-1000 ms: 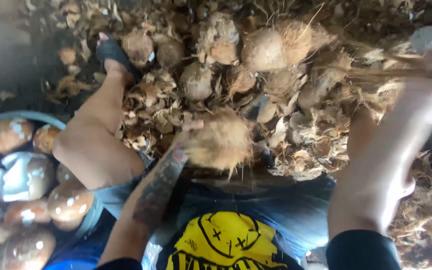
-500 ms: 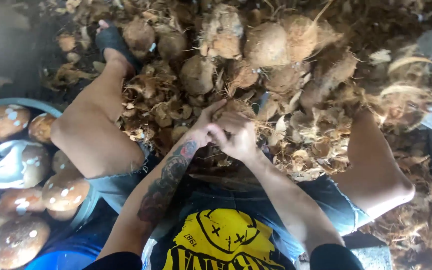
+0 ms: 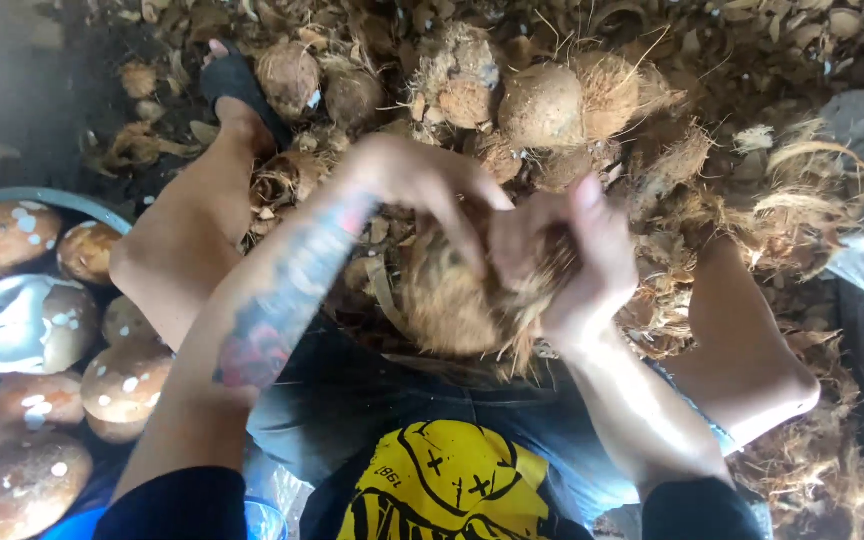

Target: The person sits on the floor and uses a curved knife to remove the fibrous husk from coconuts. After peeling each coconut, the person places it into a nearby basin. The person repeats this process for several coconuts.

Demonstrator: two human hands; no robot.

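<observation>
A fibrous brown coconut (image 3: 449,300) with loose husk sits between both my hands, above my lap. My left hand (image 3: 420,183) curls over its top and left side, fingers pressing into the husk. My right hand (image 3: 572,262) grips its right side, thumb up. Both hands look blurred by motion. My tattooed left forearm (image 3: 282,300) crosses over my left knee (image 3: 157,275). Whether any tool lies under the coconut is hidden.
A heap of unhusked coconuts (image 3: 542,100) and torn husk pieces (image 3: 792,210) covers the ground ahead and to the right. A blue tub (image 3: 47,198) at the left holds several husked, wet coconuts (image 3: 37,320). My foot in a dark sandal (image 3: 237,85) rests among the husk.
A second ago my right arm was flung out to the right with torn husk. It came back, and both hands now clasp the coconut, raised closer to the camera.
</observation>
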